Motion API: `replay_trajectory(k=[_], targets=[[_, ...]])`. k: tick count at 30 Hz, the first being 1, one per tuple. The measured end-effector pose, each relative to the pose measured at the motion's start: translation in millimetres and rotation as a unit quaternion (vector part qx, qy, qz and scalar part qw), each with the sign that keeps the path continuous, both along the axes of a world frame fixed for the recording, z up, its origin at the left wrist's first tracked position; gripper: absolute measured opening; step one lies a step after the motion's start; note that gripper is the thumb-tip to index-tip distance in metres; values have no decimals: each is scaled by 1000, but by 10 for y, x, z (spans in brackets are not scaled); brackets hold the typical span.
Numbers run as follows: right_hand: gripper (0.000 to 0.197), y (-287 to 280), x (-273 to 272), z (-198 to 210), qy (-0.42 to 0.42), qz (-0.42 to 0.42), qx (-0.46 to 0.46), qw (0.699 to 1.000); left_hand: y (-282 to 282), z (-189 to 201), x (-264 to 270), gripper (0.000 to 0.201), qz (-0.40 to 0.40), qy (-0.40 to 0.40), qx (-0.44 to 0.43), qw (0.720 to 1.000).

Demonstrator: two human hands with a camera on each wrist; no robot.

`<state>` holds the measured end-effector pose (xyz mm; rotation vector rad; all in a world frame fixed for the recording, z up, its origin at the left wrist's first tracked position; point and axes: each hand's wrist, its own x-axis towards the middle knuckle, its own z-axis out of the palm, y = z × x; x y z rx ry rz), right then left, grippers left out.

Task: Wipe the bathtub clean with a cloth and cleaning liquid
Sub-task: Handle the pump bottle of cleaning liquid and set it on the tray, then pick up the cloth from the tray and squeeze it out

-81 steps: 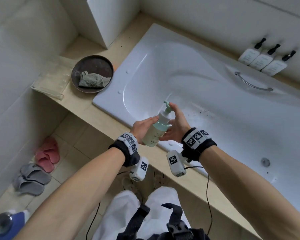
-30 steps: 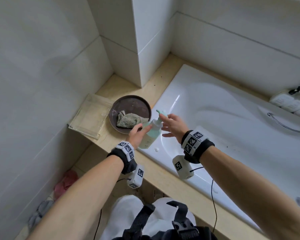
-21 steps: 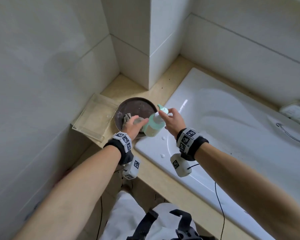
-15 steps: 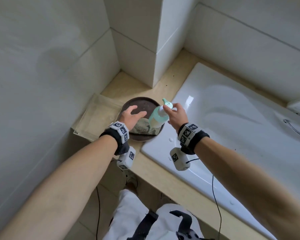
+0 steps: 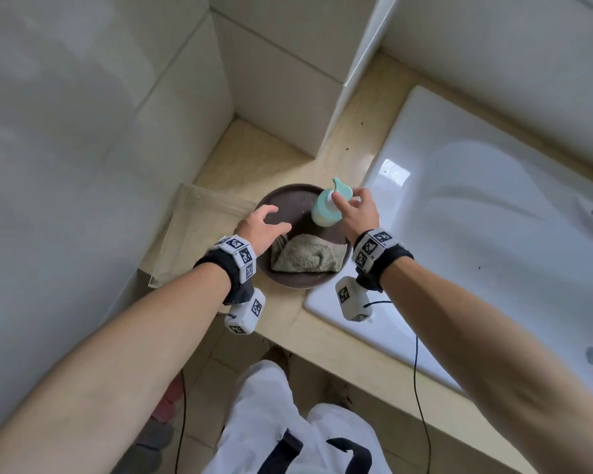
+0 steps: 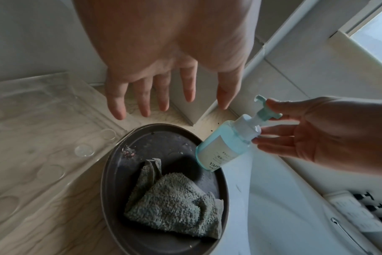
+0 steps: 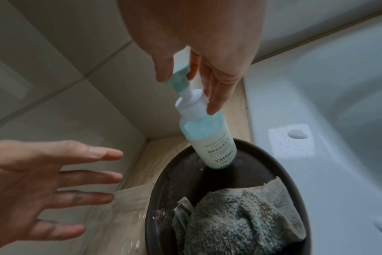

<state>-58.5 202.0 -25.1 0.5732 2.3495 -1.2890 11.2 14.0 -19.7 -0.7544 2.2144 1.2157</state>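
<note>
- Bathtub (image 5: 493, 213) runs along the right, its white rim touching the beige ledge (image 5: 326, 340).
- Cloth (image 5: 303, 258) lies bunched in the dark round dish (image 5: 281, 200) beside the tub corner, within reach for wiping.
- Pump bottle (image 5: 326, 208) stands tilted on the dish's far edge, probably being set down.
- Right hand (image 5: 358, 213) pinches the bottle's pump neck lightly with its fingertips; the grip looks loose.
- Left hand (image 5: 261, 229) hovers over the dish, fingers spread, holding nothing, likely poised for the cloth.
</note>
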Motion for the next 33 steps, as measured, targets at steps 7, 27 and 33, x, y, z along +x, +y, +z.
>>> replay_trajectory(k=[7,27,33], targets=[[34,-106,-36,-202,-22,-16,-13,1000,-101,-189,-93,51,-24,-17,10,1000],[44,233,486,-896,-216,-19,45,975,-50,-644,80,48,-31,-49,34,998],[31,224,600,-1219,-240,26,83,967,-4,-737,174,51,-46,-57,31,997]])
